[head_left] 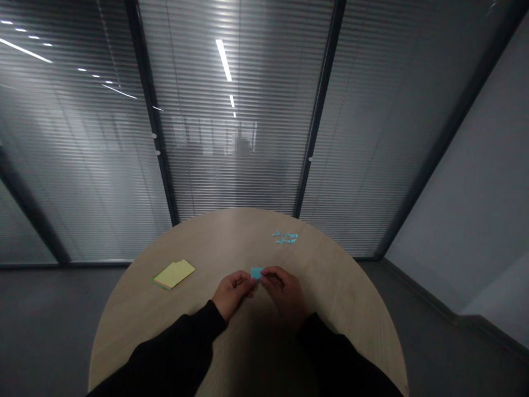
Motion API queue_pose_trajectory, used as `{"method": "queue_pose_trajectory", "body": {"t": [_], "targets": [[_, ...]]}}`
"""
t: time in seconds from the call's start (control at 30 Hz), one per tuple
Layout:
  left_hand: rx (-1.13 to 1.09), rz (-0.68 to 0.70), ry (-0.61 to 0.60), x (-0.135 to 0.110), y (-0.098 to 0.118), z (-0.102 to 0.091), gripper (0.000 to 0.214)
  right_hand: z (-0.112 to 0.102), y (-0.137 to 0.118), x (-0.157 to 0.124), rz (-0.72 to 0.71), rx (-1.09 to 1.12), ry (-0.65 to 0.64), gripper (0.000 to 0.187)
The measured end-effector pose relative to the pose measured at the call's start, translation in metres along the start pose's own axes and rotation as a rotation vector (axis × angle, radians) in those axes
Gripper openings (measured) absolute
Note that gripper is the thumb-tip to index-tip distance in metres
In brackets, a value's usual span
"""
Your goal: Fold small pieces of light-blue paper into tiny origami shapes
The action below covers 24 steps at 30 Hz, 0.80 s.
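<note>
Round pale wood table [231, 242], dim view. Left of centre, stack of yellow and green sticky notes [173, 274]; any writing unreadable. Far side, small blue folded paper pieces [285, 237], exact shapes hard to make out. Nearest the body, blue paper square [257, 273], lower part hidden, apparently pinched between left hand [233, 292] and right hand [285, 292], both fingers curled; black sleeves [173, 347] cut off by frame.

Tall glass partitions [235, 165] are running behind the round pale-wood table [231, 237], with horizontal blinds hanging across the panes and dark metal frames [318, 110] dividing them. Long ceiling lights [223, 59] are reflecting in the glass. On the right, a pale wall [467, 209] is meeting the grey floor [49, 331] along a dark skirting board [425, 292], and the floor is stretching away on both sides of the table
</note>
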State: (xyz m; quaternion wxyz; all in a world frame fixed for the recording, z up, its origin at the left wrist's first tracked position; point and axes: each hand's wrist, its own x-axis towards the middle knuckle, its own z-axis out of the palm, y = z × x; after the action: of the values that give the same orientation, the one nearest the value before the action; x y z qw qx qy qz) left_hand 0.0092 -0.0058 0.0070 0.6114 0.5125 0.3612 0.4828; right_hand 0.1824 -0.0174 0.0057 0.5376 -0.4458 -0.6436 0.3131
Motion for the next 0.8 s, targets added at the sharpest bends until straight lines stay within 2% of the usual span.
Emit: {"method": "queue_pose_trajectory", "body": {"t": [0.17,0.3,0.5,0.8], "targets": [[0.01,0.015,-0.043,0.001,0.0,0.0,0.042,0.0,0.001,0.001,0.064,0.074,0.022,0.019],[0.055,0.017,-0.079,0.004,-0.001,0.0,0.044,-0.002,-0.007,0.002,0.034,-0.011,-0.022,0.016],[0.123,0.025,-0.029,0.005,-0.004,-0.003,0.045,-0.002,-0.015,0.002,-0.069,-0.135,-0.053,0.014],[0.322,0.125,-0.002,0.001,-0.003,-0.003,0.035,0.002,-0.004,0.001,0.033,-0.014,-0.025,0.018]]}}
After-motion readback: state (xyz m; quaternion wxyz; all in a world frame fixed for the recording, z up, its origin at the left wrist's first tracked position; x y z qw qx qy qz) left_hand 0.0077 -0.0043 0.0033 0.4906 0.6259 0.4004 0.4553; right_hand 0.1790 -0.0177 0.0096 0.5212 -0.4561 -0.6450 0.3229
